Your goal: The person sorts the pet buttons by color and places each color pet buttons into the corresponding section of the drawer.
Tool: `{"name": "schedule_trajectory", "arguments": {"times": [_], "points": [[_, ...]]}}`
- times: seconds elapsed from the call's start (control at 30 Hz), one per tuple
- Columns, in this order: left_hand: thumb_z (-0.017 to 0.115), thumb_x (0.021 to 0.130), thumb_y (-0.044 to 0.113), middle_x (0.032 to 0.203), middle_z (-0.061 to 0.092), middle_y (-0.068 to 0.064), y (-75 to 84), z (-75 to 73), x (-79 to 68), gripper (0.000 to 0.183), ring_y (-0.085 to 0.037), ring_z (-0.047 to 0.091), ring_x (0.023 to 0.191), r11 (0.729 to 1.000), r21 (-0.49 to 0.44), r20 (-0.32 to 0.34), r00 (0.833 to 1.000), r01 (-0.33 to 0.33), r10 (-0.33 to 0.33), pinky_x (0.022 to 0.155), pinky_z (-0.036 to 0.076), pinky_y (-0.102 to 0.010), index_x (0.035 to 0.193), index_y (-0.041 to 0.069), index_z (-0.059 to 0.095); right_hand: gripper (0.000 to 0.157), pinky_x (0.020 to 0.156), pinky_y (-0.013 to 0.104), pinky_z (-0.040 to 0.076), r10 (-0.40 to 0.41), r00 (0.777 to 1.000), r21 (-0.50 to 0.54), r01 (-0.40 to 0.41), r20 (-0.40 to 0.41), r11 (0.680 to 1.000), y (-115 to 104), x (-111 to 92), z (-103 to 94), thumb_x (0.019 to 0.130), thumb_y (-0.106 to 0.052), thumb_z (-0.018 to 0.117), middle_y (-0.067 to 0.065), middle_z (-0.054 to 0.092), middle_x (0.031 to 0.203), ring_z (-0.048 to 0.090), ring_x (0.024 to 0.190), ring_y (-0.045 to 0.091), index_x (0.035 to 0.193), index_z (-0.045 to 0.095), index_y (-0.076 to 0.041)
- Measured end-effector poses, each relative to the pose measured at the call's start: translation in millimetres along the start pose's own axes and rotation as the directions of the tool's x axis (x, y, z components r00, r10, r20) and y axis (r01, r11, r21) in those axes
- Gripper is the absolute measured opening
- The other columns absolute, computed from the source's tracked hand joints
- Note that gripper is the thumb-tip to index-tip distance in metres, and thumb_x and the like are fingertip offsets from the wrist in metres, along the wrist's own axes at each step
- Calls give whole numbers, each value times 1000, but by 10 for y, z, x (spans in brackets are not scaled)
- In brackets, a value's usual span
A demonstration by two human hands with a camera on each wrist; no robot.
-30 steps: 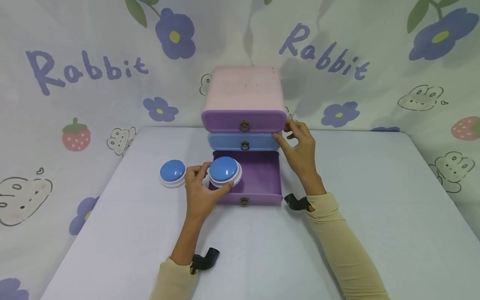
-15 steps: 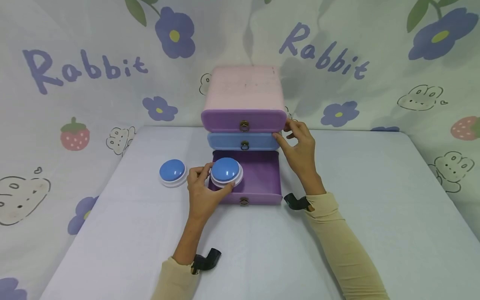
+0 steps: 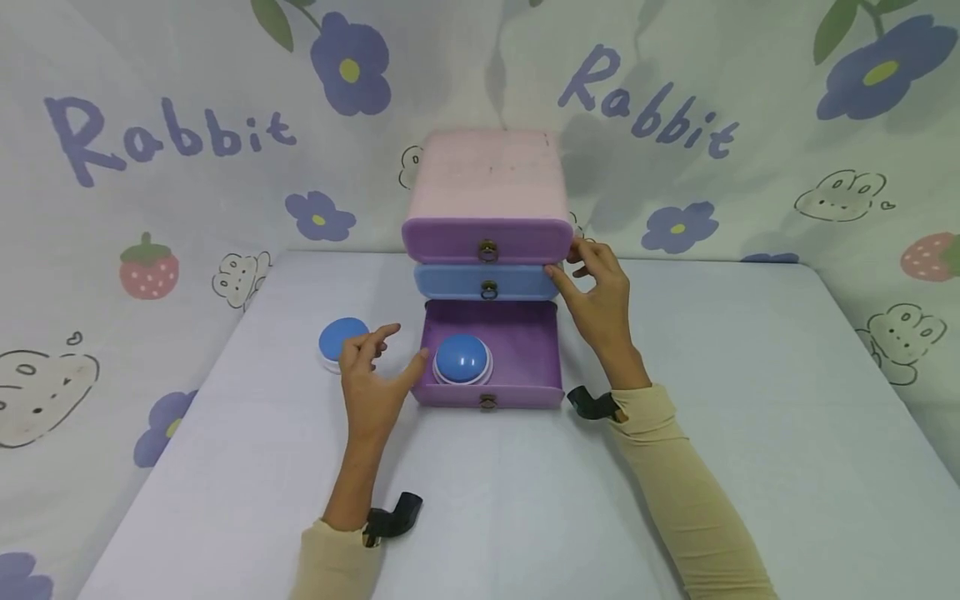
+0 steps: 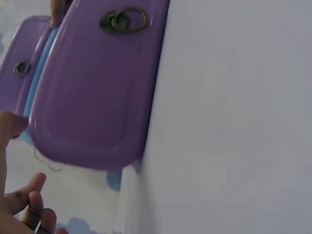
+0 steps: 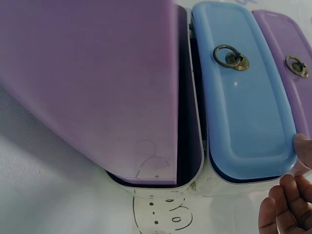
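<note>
A blue domed push button (image 3: 461,358) on a white base sits in the front left part of the pulled-out purple bottom drawer (image 3: 528,354). My left hand (image 3: 370,400) is just left of that drawer, fingers spread and holding nothing, thumb tip right at the drawer's side. Partly behind its fingers is a second blue push button (image 3: 340,337) on the table. My right hand (image 3: 606,304) grips the right edge of the pink drawer cabinet (image 3: 491,175). Its thumb lies at the corner of the blue middle drawer (image 5: 248,107), and its fingers curl along the cabinet's side.
The purple top drawer (image 3: 442,242) and the blue one are pushed in, each with a brass ring pull. A white cloth covers the table (image 3: 750,417). Behind the cabinet hangs a printed curtain (image 3: 225,50).
My left hand has let go of the push button, which now rests lower in the bottom drawer, and has moved left with its fingers spread. The right hand stays in place.
</note>
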State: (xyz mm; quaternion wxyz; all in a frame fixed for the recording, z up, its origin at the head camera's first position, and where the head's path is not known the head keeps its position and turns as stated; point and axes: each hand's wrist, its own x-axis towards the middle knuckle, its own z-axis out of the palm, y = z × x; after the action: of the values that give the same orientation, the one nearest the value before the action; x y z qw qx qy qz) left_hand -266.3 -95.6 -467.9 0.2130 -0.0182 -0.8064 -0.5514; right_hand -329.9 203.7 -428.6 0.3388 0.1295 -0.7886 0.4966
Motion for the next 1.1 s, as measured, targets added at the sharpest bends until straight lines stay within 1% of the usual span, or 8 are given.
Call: {"name": "schedule_trajectory", "arguments": {"times": [0.17,0.23,0.33,0.47,0.57,0.73,0.93,1.1], "points": [[89,75,19,107,44,-12,-66,-143,30,53,-17,40,108,998,47,-31,999,34,-33,93,35,-48,124,11,69,44,82,35,48,10,1000,8,-10,-6,1000,3,-9,7,86,-12,80,13,63,110,60,101,23,126,66,2],[89,76,20,110,44,-14,-100,-207,41,54,-16,38,111,996,77,-46,998,53,-49,96,36,-50,125,10,68,44,82,35,48,17,1000,7,-17,-7,1000,8,-14,7,86,-12,80,13,63,110,60,101,23,126,66,2],[88,77,21,113,43,-14,-162,-306,51,56,-18,35,116,988,128,-71,994,86,-78,98,36,-52,127,8,67,44,82,34,49,19,1000,-4,-19,0,1000,10,-19,4,87,-12,80,12,63,111,60,101,21,127,66,2],[86,77,19,113,42,-15,-252,-431,51,58,-19,33,114,974,192,-105,989,119,-100,94,35,-48,129,5,65,45,82,35,49,16,1000,-3,-16,4,1000,13,-24,11,87,-12,80,13,63,111,60,101,22,127,65,2],[86,77,18,112,41,-16,-320,-493,60,60,-19,32,111,965,226,-128,986,135,-108,89,32,-45,131,4,63,45,82,36,49,19,1000,7,-19,-3,1000,15,-24,15,86,-12,80,12,63,112,60,101,22,127,66,1],[87,76,19,115,39,-19,-412,-517,109,68,-26,31,114,950,269,-166,979,160,-118,91,30,-50,136,2,58,46,82,39,49,15,1000,13,-15,-7,1000,30,-22,20,86,-13,80,13,63,112,60,101,24,128,65,1],[87,75,24,118,36,-19,-483,-482,166,76,-30,30,115,935,299,-173,974,192,-145,93,29,-52,140,2,53,45,82,37,49,6,1000,-3,-6,-9,1000,14,-11,15,86,-11,80,14,63,111,60,101,23,126,66,3],[88,75,23,119,36,-21,-538,-469,205,78,-33,30,118,927,320,-181,973,197,-144,96,27,-53,141,0,51,47,82,38,49,0,1000,-3,0,-6,1000,6,4,22,86,-12,81,14,63,112,60,101,23,128,65,3]]}}
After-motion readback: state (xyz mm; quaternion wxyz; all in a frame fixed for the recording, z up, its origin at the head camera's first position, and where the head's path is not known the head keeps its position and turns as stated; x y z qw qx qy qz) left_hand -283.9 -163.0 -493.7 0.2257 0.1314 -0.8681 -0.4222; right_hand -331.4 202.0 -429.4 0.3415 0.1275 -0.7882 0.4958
